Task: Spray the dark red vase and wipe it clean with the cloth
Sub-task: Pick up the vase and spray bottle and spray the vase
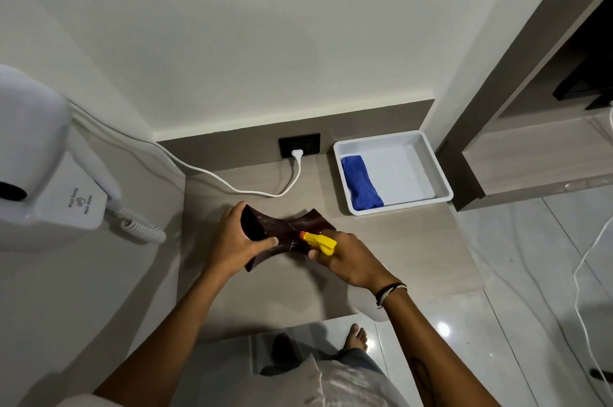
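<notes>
The dark red vase [289,228], waisted with flared ends, lies on its side on the beige counter [414,250]. My left hand [232,240] grips its left, open end, thumb across the front. My right hand [348,257] holds a spray bottle with a yellow trigger head [321,241], its orange nozzle right up against the vase's middle. The bottle's body is hidden by my hand. A folded blue cloth [360,186] lies in the left part of a white tray [441,187] at the back right of the counter.
A white wall-mounted hair dryer [43,161] with a coiled cord [146,229] hangs at left. A white cable [232,186] runs across the counter's back to a plug in a black socket [299,144]. The counter's front edge drops to a glossy tiled floor [497,323].
</notes>
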